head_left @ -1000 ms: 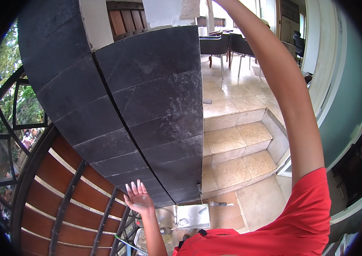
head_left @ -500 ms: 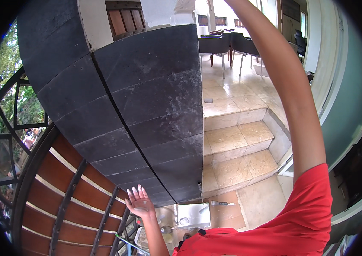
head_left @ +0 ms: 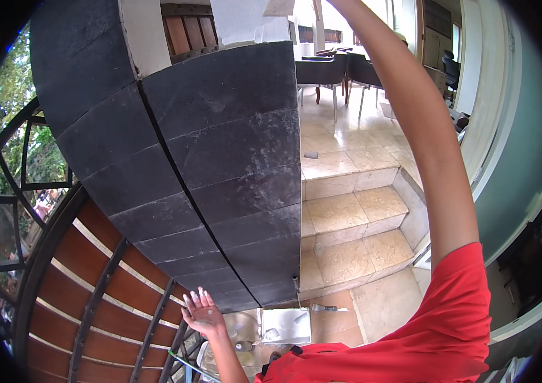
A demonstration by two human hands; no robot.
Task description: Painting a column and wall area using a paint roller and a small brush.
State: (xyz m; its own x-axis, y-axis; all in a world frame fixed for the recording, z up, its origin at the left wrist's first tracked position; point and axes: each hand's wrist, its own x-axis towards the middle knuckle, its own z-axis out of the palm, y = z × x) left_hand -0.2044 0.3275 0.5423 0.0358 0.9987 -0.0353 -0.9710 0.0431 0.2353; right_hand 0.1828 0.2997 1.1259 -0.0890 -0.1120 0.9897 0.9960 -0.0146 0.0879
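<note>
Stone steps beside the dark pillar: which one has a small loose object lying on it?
The top step, level with the chairs. A small grey object lies on it near the pillar; both lower steps look bare.

We wear a bright red short-sleeved shirt (head_left: 450, 332); its loose sleeve ends above the right elbow, with soft folds running across the shoulder and chest. A small dark patch sits on the fabric near the collar. Both forearms are bare, with no watch, band or glove. Our left hand (head_left: 204, 313) is bare too, no rings that we can see.
</note>
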